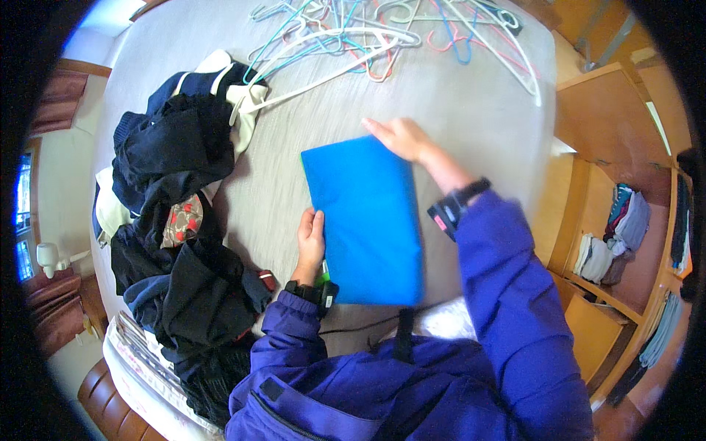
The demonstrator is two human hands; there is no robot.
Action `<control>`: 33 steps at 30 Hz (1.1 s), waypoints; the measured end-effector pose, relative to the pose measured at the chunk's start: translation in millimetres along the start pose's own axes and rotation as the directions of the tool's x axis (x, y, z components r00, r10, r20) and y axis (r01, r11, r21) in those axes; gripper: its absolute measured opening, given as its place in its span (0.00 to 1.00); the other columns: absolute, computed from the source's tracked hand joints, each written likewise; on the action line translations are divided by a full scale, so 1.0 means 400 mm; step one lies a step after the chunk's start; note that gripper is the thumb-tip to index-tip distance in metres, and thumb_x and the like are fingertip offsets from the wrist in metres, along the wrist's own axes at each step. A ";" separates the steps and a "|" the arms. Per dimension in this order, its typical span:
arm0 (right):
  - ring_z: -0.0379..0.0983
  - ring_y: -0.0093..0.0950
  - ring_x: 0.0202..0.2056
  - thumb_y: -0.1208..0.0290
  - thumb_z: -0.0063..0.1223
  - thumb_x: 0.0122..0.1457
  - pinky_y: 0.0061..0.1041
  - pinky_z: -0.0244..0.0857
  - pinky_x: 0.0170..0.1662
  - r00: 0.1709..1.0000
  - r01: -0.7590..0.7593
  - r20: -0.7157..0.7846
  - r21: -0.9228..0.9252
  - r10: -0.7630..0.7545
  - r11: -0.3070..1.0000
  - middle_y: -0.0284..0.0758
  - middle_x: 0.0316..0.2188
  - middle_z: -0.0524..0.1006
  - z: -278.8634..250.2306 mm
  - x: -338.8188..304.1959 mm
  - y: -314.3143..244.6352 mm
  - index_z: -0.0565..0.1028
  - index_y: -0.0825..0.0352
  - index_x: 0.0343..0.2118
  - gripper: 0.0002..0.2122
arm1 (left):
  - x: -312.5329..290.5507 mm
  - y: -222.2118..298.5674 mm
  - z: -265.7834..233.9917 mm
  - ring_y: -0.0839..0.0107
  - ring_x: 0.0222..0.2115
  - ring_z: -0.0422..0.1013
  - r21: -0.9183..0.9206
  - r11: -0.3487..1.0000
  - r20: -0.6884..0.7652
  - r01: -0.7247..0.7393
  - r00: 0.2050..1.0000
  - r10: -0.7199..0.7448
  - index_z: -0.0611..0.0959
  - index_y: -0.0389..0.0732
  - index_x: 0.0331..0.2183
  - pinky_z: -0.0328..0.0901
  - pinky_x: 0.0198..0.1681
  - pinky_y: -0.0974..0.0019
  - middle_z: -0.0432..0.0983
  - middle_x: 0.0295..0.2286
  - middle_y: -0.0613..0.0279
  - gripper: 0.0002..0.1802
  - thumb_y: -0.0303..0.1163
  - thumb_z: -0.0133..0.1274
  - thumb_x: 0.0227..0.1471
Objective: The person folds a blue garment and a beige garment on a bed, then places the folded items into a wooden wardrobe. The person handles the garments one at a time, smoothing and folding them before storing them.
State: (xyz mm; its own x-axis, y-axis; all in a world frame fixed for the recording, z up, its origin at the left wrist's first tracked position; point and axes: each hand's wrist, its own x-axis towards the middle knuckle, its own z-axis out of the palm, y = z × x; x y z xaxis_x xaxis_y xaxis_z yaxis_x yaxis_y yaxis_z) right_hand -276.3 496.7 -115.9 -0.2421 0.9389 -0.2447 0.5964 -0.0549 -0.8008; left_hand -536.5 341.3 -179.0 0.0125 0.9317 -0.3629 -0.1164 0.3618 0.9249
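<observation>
A flat, bright blue rectangular item that looks like cloth lies in front of me, with a bit of green along its left edge. Its exact kind cannot be made out. My left hand grips its left edge, thumb on top and the other fingers hidden beneath. At the far right corner, my right hand rests by the top edge with its fingers stretched out flat, holding nothing. Both wrists wear black bands below purple sleeves.
Dark clothes lie in a long heap on the bed at the left. Tangled white, blue and red hangers are spread along the far side. To the right stands an open wooden wardrobe with folded clothes.
</observation>
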 end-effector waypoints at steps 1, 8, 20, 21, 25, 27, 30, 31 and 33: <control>0.74 0.33 0.24 0.48 0.45 0.58 0.31 0.65 0.30 0.999 0.039 0.017 -0.139 -0.037 0.990 0.42 0.18 0.76 -0.001 0.004 -0.001 0.79 0.66 0.23 0.23 | -0.001 0.001 0.001 0.78 0.33 0.64 0.015 1.000 -0.010 0.001 1.000 -0.001 0.73 0.37 0.39 0.61 0.40 0.72 0.70 0.33 0.66 0.12 0.36 0.42 0.60; 0.72 0.39 0.26 0.49 0.51 0.53 0.35 0.63 0.34 0.889 0.311 -0.099 -0.584 -0.446 0.750 0.41 0.21 0.76 0.006 0.000 0.050 0.76 0.62 0.16 0.20 | -0.002 -0.004 -0.002 0.79 0.33 0.63 0.053 0.999 -0.050 0.006 0.999 -0.003 0.72 0.36 0.39 0.61 0.40 0.73 0.70 0.33 0.66 0.13 0.35 0.42 0.60; 0.48 0.29 0.63 0.45 0.39 0.57 0.49 0.35 0.62 0.912 0.233 -0.100 -0.672 -0.398 0.703 0.34 0.62 0.56 0.134 -0.195 -0.054 0.60 0.61 0.59 0.31 | 0.012 -0.005 0.011 0.79 0.32 0.63 0.108 0.994 -0.058 0.023 0.998 -0.017 0.73 0.35 0.39 0.61 0.39 0.74 0.70 0.31 0.66 0.12 0.34 0.44 0.59; 0.48 0.28 0.63 0.45 0.38 0.58 0.49 0.34 0.63 0.955 0.135 -0.082 -0.738 -0.286 0.661 0.33 0.62 0.55 0.128 -0.185 -0.029 0.59 0.61 0.59 0.31 | 0.012 -0.005 0.011 0.79 0.32 0.63 0.155 0.987 -0.058 -0.027 0.998 0.037 0.73 0.35 0.39 0.61 0.39 0.74 0.70 0.31 0.66 0.12 0.34 0.44 0.59; 0.46 0.26 0.64 0.44 0.32 0.60 0.48 0.32 0.63 0.945 0.009 -0.212 -0.743 -0.248 0.669 0.31 0.63 0.53 0.122 -0.177 0.027 0.56 0.61 0.61 0.31 | 0.015 -0.012 0.008 0.80 0.31 0.63 0.170 0.985 -0.063 -0.037 0.997 0.049 0.73 0.35 0.38 0.61 0.36 0.74 0.71 0.30 0.67 0.12 0.34 0.43 0.60; 0.44 0.26 0.64 0.44 0.32 0.60 0.48 0.31 0.64 0.933 -0.003 -0.233 -0.766 -0.273 0.642 0.31 0.64 0.51 0.118 -0.195 0.028 0.55 0.61 0.61 0.32 | 0.021 -0.018 0.009 0.80 0.30 0.63 0.116 0.991 -0.050 -0.060 0.997 0.066 0.73 0.36 0.37 0.61 0.36 0.74 0.71 0.30 0.67 0.11 0.34 0.43 0.60; 0.42 0.28 0.65 0.43 0.32 0.60 0.47 0.30 0.64 0.946 0.094 -0.126 -0.775 -0.299 0.625 0.32 0.64 0.50 0.126 -0.269 0.015 0.54 0.60 0.62 0.33 | 0.031 -0.024 0.011 0.80 0.30 0.64 0.102 0.991 -0.040 -0.091 0.995 0.095 0.73 0.36 0.37 0.61 0.36 0.75 0.71 0.30 0.68 0.12 0.35 0.43 0.60; 0.42 0.28 0.65 0.42 0.32 0.59 0.47 0.30 0.64 0.932 0.164 -0.088 -0.764 -0.352 0.625 0.32 0.64 0.50 0.136 -0.310 0.016 0.53 0.60 0.62 0.33 | 0.035 -0.026 0.012 0.80 0.30 0.64 0.091 0.991 -0.036 -0.096 0.994 0.099 0.73 0.35 0.37 0.61 0.36 0.75 0.71 0.30 0.67 0.12 0.35 0.43 0.60; 0.39 0.30 0.65 0.40 0.30 0.59 0.45 0.28 0.65 0.964 0.244 0.106 -0.722 -0.245 0.648 0.33 0.65 0.47 0.161 -0.415 0.027 0.52 0.60 0.62 0.35 | 0.038 -0.027 0.013 0.80 0.30 0.64 0.073 0.997 -0.065 -0.011 0.998 0.015 0.73 0.35 0.37 0.61 0.36 0.74 0.71 0.30 0.67 0.12 0.35 0.43 0.60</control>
State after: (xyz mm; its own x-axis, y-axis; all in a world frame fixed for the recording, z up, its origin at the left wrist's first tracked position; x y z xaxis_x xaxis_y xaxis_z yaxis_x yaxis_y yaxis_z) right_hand -279.1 318.1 -119.1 -0.4604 0.8824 -0.0975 0.8796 0.4386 -0.1839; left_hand -530.0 351.9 -193.9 -0.0536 0.9333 -0.3552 -0.0437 0.3532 0.9345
